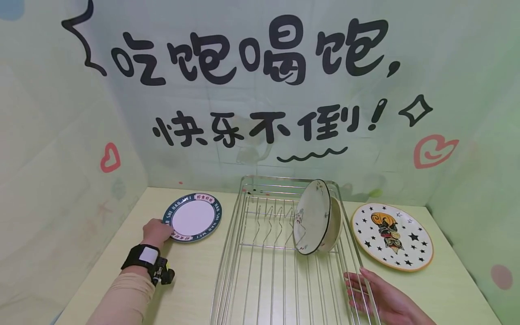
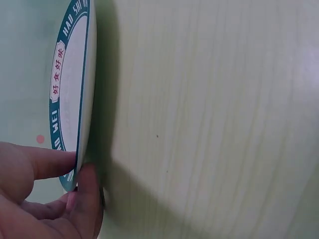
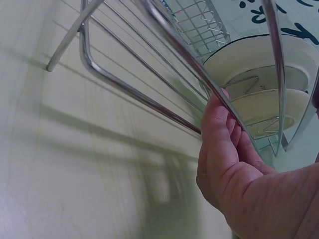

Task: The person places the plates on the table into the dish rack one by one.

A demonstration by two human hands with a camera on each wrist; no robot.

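A round plate [image 1: 192, 217] with a blue lettered rim sits at the left of the table. My left hand [image 1: 157, 232] pinches its near-left edge, thumb on the upper face and fingers beneath; in the left wrist view the plate [image 2: 70, 84] shows nearly edge-on, tilted above its shadow. A metal wire dish rack [image 1: 266, 246] stands in the middle. My right hand [image 1: 386, 293] holds its right side rail, thumb near the top wire and fingers reaching under it between the wires. In the right wrist view the right hand [image 3: 234, 154] shows against that rail.
A white black-rimmed bowl [image 1: 310, 221] stands on edge in the rack, with a cream dish [image 1: 335, 225] behind it to the right. A plate with stars and a cartoon animal [image 1: 392, 237] lies right of the rack. Printed cloth [image 1: 260, 158] hangs behind the table.
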